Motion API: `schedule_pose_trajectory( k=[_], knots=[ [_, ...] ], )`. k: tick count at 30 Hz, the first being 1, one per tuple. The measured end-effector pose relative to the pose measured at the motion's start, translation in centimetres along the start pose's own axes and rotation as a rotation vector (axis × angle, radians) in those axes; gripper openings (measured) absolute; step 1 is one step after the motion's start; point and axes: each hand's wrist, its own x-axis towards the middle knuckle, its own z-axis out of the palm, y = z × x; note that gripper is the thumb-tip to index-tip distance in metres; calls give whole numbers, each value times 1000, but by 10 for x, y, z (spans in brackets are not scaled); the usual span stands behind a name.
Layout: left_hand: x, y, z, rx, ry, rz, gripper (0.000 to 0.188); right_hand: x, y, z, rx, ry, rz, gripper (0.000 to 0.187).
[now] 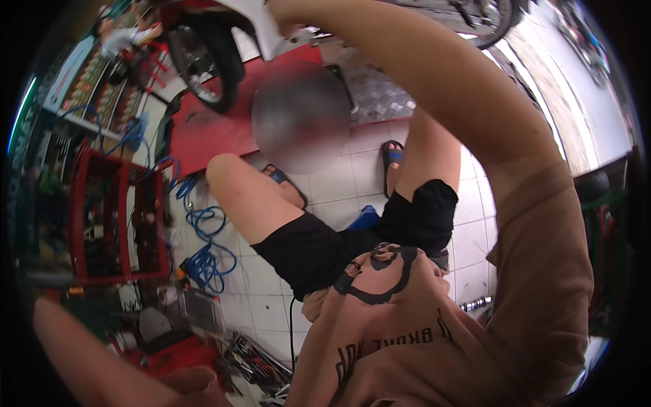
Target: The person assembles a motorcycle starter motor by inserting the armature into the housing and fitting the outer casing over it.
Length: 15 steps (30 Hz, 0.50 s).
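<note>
Tool cart (102, 217) left of hose (207, 254) on floor (352, 183).

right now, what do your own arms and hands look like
Both are bare: no gloves, watch or bands show. The right arm comes out of a loose, short tan-brown sleeve of a T-shirt with black print. The left forearm is blurred, its sleeve out of view. The right hand and left hand show few details.
</note>
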Motion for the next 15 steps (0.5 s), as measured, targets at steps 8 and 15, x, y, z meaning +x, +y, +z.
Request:
schedule_pose_trajectory(
  k=[8,15],
  knots=[
    [-23,-39,-195,551,995,-291,30,39,87,161,75,-198,-38,41],
    [117,-167,51,-58,344,-610,37,66,121,294,612,-148,196,49]
  ],
)
